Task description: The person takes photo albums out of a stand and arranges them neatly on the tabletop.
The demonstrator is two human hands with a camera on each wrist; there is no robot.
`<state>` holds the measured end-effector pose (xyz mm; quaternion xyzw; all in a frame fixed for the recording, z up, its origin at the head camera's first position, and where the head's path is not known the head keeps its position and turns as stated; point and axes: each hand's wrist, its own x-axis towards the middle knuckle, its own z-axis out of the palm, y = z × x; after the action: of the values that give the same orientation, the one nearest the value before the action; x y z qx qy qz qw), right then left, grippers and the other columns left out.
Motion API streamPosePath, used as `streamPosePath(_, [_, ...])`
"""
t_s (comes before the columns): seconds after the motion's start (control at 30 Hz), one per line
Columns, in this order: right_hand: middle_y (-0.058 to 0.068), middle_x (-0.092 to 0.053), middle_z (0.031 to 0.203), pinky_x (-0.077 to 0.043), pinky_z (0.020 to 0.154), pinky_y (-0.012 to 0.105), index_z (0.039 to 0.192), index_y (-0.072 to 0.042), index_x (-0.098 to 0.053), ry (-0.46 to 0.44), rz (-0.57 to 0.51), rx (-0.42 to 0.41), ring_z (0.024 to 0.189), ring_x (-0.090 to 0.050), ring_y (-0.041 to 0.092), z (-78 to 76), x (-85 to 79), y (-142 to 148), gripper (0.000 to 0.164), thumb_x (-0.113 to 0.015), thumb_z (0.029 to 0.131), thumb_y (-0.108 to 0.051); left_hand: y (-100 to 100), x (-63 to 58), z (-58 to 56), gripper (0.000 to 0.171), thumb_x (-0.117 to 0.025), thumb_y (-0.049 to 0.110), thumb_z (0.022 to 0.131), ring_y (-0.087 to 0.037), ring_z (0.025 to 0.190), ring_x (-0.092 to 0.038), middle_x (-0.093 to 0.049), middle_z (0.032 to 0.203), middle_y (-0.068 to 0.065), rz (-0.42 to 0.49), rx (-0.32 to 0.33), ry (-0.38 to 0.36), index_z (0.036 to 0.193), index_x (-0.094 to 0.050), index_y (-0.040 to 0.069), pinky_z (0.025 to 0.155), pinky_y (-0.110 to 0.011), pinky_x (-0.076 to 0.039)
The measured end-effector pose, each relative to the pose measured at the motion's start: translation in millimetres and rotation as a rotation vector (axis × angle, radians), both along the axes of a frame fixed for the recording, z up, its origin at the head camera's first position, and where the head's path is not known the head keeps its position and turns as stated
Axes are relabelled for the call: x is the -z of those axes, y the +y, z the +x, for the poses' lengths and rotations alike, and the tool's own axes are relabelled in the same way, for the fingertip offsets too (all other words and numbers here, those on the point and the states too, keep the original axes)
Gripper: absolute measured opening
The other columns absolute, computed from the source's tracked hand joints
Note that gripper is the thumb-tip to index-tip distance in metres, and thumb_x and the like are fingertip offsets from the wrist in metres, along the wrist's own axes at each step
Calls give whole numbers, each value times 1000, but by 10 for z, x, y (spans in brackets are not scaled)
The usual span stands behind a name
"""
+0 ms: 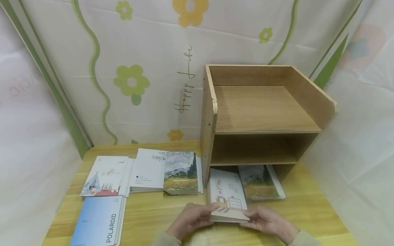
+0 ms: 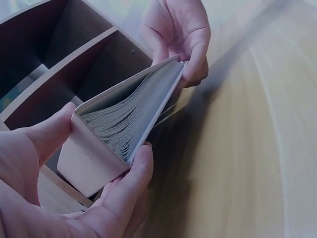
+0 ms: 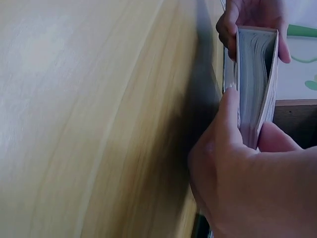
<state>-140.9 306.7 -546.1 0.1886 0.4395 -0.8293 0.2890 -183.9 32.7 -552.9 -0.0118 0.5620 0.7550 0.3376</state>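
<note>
Both hands hold a thick white photo album (image 1: 226,193) with a small room drawing on its cover. My left hand (image 1: 193,219) pinches its near left corner, thumb on top. At the near right corner, my right hand (image 1: 267,221) grips it the same way. In the left wrist view the album's spine (image 2: 89,158) lies between left thumb and fingers, its page edges fanned. The far end of the album reaches into the lowest opening of the wooden shelf (image 1: 259,107). Right beside it lies a landscape-painting album (image 1: 259,182), partly under the shelf.
Left on the wooden table (image 1: 150,230) lie a blue POLAROID album (image 1: 96,223), a white album with a tent drawing (image 1: 106,175), a white album with dark lettering (image 1: 148,169) and another landscape album (image 1: 180,172). A flowered curtain (image 1: 153,44) hangs behind the shelf.
</note>
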Motion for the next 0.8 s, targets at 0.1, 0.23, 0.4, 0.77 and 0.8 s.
streamPosePath(0.1, [25, -62, 106, -39, 103, 49, 131, 21, -27, 10, 14, -9, 101, -65, 34, -5, -17, 8, 42, -46, 95, 9, 9, -10, 1, 36, -79, 19, 85, -33, 92, -69, -70, 100, -20, 4, 13, 8, 105, -68, -9, 87, -46, -55])
streamPosePath(0.23, [25, -62, 106, -41, 102, 50, 130, 21, -29, 35, 44, -11, 101, -65, 35, -2, -30, 13, 41, -47, 95, 8, 26, -14, 9, 36, -79, 19, 85, -31, 91, -69, -70, 100, -19, -7, 9, 14, 105, -68, -8, 86, -46, -55])
streamPosePath(0.4, [25, -63, 106, -41, 102, 50, 127, 19, -35, 33, 56, -17, 103, -64, 36, 17, -14, 18, 35, -46, 96, 8, 45, 15, 45, 34, -79, 17, 85, -32, 90, -69, -70, 98, -19, -14, -5, -3, 104, -67, -9, 85, -47, -55])
streamPosePath(0.77, [24, -64, 105, -43, 100, 52, 134, 23, -26, 48, 102, -15, 102, -65, 35, 18, 78, 2, 50, -52, 94, 8, 53, 95, 49, 31, -79, 14, 83, -31, 88, -70, -71, 96, -20, -2, -7, -23, 102, -68, -9, 83, -47, -56])
streamPosePath(0.8, [24, -64, 105, -44, 99, 52, 134, 23, -26, 49, 113, -12, 102, -65, 34, 18, 82, 0, 51, -53, 94, 8, 52, 97, 50, 31, -79, 14, 84, -31, 88, -70, -71, 96, -21, -2, -5, -25, 102, -68, -9, 83, -47, -56])
